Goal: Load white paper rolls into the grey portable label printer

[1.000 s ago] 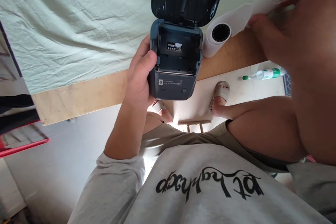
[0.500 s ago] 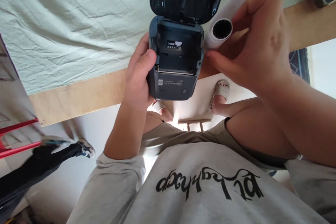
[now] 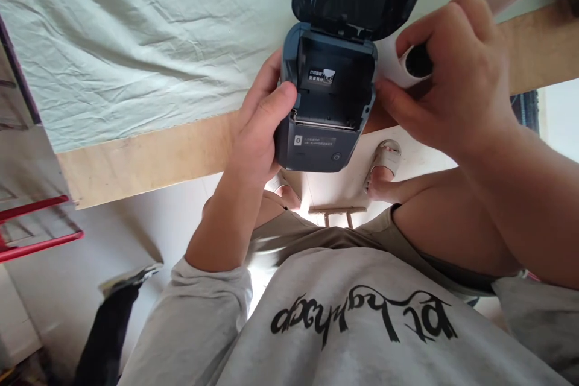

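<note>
We are gripping the printer (image 3: 323,108) at frame centre w/ left hand (image 3: 257,132), lid open. Right hand (image 3: 447,84) is pinching the paper roll (image 3: 400,66) beside it. Risk: roll may unspool if the pinch loosens.

Printer (image 3: 323,105): a black label with white characters sits inside the open paper bay, too small to read. The front panel carries a small square icon, a faint text line, illegible, and a power symbol. Sweatshirt (image 3: 362,325): black script lettering, seen inverted, not legible.
</note>
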Tool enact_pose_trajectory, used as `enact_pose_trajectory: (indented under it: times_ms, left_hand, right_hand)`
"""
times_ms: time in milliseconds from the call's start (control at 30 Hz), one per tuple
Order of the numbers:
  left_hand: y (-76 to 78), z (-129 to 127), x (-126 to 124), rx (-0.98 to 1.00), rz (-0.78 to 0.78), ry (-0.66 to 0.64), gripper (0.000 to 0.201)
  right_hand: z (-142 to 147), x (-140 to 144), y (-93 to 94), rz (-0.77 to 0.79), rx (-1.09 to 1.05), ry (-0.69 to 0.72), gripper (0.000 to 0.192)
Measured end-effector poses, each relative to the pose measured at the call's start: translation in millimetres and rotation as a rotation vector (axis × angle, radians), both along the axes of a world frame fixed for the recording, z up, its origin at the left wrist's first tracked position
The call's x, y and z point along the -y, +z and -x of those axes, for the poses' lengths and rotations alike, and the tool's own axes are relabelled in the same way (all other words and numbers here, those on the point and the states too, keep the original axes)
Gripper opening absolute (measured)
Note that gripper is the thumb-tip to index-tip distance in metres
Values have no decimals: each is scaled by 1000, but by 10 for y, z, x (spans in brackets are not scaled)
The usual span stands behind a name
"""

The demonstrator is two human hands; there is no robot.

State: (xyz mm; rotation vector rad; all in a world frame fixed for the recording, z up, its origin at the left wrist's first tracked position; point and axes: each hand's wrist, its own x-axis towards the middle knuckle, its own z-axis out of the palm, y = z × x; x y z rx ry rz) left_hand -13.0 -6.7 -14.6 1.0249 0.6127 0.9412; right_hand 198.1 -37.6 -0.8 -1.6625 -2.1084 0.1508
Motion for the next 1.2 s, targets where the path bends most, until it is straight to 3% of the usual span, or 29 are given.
enact_pose_trajectory:
  times_ms: [167, 367, 567, 733, 933, 1200]
  left_hand:
    - [32, -21, 23, -15, 10, 42, 27]
    - [50, -26, 35, -43, 27, 31, 27]
    - [84, -39, 44, -1, 59, 46, 22]
    - [76, -17, 45, -46, 79, 60, 29]
    - [28, -13, 23, -66, 75, 46, 32]
    - [40, -25, 32, -49, 93, 48, 33]
  right_hand:
    - [-25, 79, 36, 104, -149, -13, 41]
    - [-69, 57, -8, -19, -12, 65, 39]
    - [-62, 82, 33, 78, -94, 89, 50]
    - [-69, 103, 34, 60, -63, 20, 51]
    - [-75, 67, 25, 44, -78, 52, 52]
    - [-38, 66, -14, 10, -96, -69, 55]
